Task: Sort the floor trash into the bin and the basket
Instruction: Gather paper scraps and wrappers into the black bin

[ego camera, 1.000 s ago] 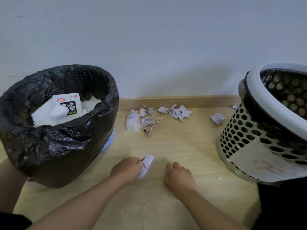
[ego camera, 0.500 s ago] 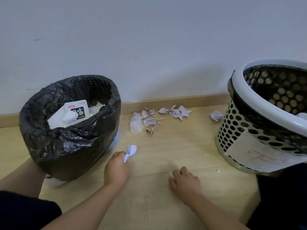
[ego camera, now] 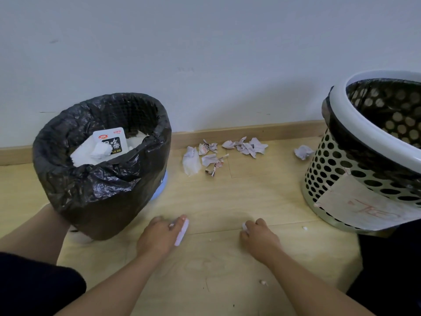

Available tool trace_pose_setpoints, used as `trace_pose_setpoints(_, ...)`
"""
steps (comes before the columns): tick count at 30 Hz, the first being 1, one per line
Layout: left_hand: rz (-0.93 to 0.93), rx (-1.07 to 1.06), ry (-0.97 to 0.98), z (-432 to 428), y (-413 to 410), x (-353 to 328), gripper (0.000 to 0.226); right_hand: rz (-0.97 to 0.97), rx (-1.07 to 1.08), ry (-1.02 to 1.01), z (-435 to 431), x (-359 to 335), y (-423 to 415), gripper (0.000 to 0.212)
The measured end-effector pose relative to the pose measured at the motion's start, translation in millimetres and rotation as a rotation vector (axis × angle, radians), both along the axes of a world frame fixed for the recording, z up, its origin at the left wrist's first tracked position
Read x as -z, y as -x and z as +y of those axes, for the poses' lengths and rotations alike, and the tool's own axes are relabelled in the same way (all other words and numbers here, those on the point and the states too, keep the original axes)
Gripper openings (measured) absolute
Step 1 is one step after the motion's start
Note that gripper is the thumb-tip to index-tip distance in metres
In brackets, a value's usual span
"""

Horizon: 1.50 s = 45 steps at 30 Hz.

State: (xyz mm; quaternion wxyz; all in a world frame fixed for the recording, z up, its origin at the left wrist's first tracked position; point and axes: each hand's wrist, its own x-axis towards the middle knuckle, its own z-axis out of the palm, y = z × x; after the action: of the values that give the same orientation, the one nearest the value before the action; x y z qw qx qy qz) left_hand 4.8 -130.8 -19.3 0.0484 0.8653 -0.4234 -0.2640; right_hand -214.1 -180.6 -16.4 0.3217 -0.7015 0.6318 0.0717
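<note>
The bin (ego camera: 98,192), lined with a black bag, stands at the left and holds white tissue and a snack packet (ego camera: 112,141). The perforated white basket (ego camera: 355,179), with a black liner, stands at the right. My left hand (ego camera: 159,236) is low over the floor and holds a white paper scrap (ego camera: 182,231) along its fingers. My right hand (ego camera: 259,237) rests on the floor, fingers curled round a small white scrap (ego camera: 244,226). Torn paper pieces (ego camera: 247,145) and a crumpled tissue (ego camera: 191,160) lie by the skirting board.
A crumpled paper ball (ego camera: 303,152) lies just left of the basket. Tiny crumbs (ego camera: 263,282) dot the wooden floor near my right forearm. A paper label (ego camera: 364,206) hangs on the basket's side. My knees frame the view at both lower corners.
My left hand has come down towards the floor with the white scrap, which now lies along the fingers. My right hand stays curled on its small scrap. The view has shifted.
</note>
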Motion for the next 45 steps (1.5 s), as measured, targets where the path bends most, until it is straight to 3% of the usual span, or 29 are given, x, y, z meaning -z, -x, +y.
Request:
trace_pose_setpoints(2,-0.027,0.014,0.052,-2.2,8.2,-4.7,0.052,-0.127,0.108,-0.002,1.6,-1.4,2.3,0.016)
trace_pose_setpoints(5,-0.010,0.003,0.145,-3.5,27.3,-11.0,0.035,-0.302,0.319,0.024,8.9,-5.7,11.7,0.022)
trace_pose_setpoints(8,0.049,-0.001,0.210,-1.0,46.4,-10.0,0.036,-0.322,0.501,0.078,25.0,-9.8,26.4,0.007)
trace_pose_setpoints(11,0.083,0.065,0.250,0.4,63.6,-6.4,0.023,-0.300,0.583,0.125,43.3,-13.5,45.2,0.013)
trace_pose_setpoints(15,0.069,0.137,0.284,0.1,75.2,-8.8,0.008,-0.250,0.462,0.163,48.4,-12.4,55.0,0.043)
trace_pose_setpoints(19,-0.078,0.221,0.274,4.2,67.3,-11.1,0.020,-0.161,0.290,0.145,36.7,-5.1,42.5,0.026)
trace_pose_setpoints(23,-0.108,0.210,0.252,-5.2,54.6,-7.5,0.025,-0.220,0.299,0.135,19.2,0.0,24.8,0.011)
trace_pose_setpoints(29,-0.119,0.159,0.266,-67.5,42.6,-9.4,0.035,-0.314,0.389,0.178,-37.4,6.3,1.1,0.022)
trace_pose_setpoints(36,-0.202,0.232,0.155,-143.5,20.8,2.8,0.060,-0.435,0.216,0.250,-100.4,17.4,-32.2,0.037)
trace_pose_setpoints(40,-0.177,0.293,0.149,-163.8,5.4,15.0,0.049,-0.358,0.217,0.343,-143.4,21.6,-33.9,0.052)
trace_pose_setpoints(42,-0.140,0.261,0.150,-162.2,1.5,16.5,0.031,-0.260,0.179,0.381,-164.0,22.1,-34.9,0.059)
trace_pose_setpoints(45,-0.219,0.311,0.160,-154.8,-0.1,22.4,0.029,-0.061,0.110,0.459,-188.9,25.1,-33.3,0.065)
